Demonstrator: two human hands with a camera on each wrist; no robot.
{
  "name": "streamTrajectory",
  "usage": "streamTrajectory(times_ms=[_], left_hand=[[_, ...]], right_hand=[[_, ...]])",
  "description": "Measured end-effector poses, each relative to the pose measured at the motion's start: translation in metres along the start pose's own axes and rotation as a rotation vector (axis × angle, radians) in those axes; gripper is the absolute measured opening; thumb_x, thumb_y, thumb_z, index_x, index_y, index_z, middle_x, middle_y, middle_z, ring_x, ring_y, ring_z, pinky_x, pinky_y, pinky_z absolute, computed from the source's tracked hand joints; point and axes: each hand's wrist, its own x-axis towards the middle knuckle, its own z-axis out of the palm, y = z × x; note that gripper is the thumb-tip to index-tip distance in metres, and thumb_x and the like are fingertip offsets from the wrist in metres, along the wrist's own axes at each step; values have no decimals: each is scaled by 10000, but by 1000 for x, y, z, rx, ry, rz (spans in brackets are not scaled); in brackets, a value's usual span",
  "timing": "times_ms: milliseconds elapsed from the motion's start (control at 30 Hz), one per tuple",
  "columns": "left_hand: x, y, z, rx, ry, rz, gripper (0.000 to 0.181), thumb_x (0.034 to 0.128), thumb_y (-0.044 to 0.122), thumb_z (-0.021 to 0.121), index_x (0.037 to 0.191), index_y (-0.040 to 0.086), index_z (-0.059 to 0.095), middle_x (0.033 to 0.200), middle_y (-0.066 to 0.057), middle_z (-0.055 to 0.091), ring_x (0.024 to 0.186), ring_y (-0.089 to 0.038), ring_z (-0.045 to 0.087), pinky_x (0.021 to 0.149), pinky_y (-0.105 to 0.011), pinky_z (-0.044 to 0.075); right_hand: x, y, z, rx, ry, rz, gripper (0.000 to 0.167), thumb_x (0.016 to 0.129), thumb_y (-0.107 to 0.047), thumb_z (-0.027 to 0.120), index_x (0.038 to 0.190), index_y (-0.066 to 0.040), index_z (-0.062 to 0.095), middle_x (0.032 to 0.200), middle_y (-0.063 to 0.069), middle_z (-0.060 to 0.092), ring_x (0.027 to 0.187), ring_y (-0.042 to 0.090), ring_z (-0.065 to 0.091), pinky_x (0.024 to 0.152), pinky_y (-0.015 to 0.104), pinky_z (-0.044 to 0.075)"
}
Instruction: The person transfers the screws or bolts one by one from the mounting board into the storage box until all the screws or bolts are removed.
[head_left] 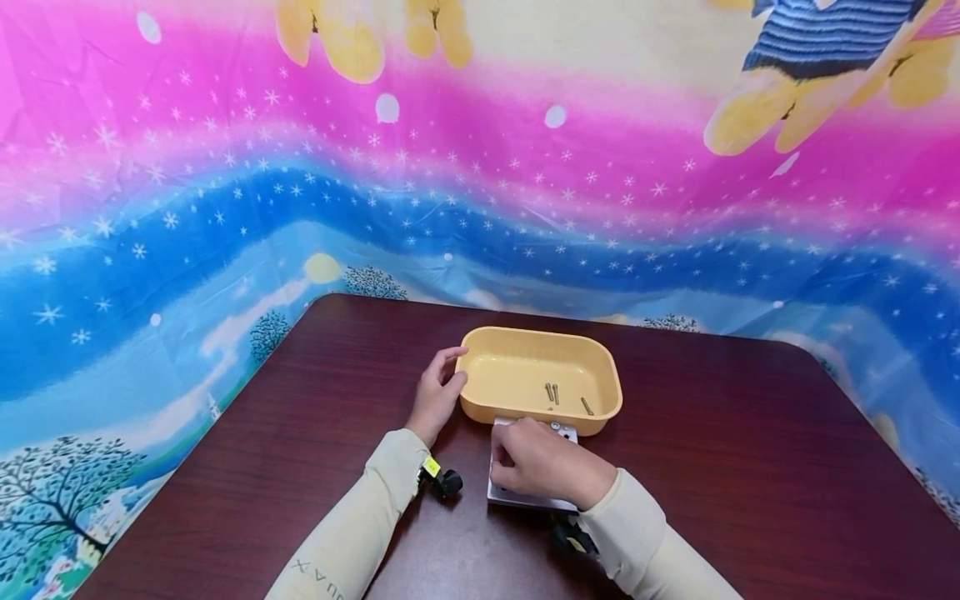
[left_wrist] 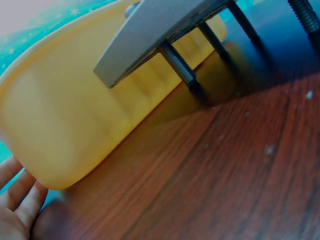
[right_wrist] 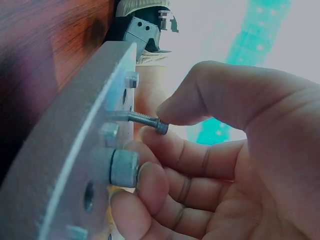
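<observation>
My right hand (head_left: 551, 458) is over a thick metal plate (left_wrist: 155, 32) and pinches a small socket-head screw (right_wrist: 145, 120) between thumb and index finger. The screw's threaded end meets the plate's top face; I cannot tell how deep it sits. Other screw heads, among them a larger bolt head (right_wrist: 124, 168), stand in the plate beside open holes. Threaded bolts (left_wrist: 177, 62) stick out below the plate and hold it off the table. My left hand (head_left: 435, 396) touches the left end of a yellow tray (head_left: 498, 375), its fingers against the outer wall.
Several loose screws (head_left: 552, 393) lie in the right part of the tray, which stands just behind the plate. Everything is on a dark reddish wooden table (head_left: 300, 467). A printed cloth (head_left: 225, 167) hangs behind the table. Each wrist carries a small black camera (head_left: 448, 483).
</observation>
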Motion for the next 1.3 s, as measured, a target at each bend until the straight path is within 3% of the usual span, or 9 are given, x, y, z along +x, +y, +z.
streamTrajectory(times_ms=[300,533,633,1067,1167,1300], left_hand=[[1,-3,-1,-1,-5,-3,386,923,24,530,1309,11,539,1364,-193,517,1281,-330,478,1017,-449,414],[14,-33,1,-13,16,-9,381,923,72,551,1303,97,563,1349,-97,544,1262,-219,500,1015,-421,422],[15,-38,2,-8,23,-15,376,922,95,556,1296,127,570,1339,-61,551,1253,-185,503,1009,-408,431],[17,-40,2,-24,13,2,382,926,81,558,1307,104,560,1365,-84,536,1290,-247,479,1036,-429,402],[16,-35,2,-24,3,3,389,928,54,550,1317,59,544,1375,-119,524,1304,-290,462,1046,-445,388],[8,-17,0,-2,-1,3,388,922,27,542,1310,22,539,1366,-148,525,1288,-313,475,1031,-441,405]], right_hand=[[-1,-2,-2,-14,3,5,138,813,-123,628,722,-176,539,602,-121,490,526,22,462,507,206,412],[-3,-5,-6,-15,29,-32,150,805,-110,613,711,-179,518,590,-121,472,516,18,447,495,197,402],[-3,-5,-8,-10,40,-39,160,811,-113,604,705,-190,512,589,-126,471,515,14,446,489,194,400],[-3,1,-18,6,87,-33,153,822,-102,578,722,-203,520,603,-122,481,527,13,453,507,203,414],[-4,4,-22,12,117,-28,135,814,-95,588,738,-190,529,618,-118,488,541,16,458,521,210,422],[-5,9,-27,17,159,1,107,805,-100,606,756,-176,550,623,-113,502,535,23,461,517,222,428]])
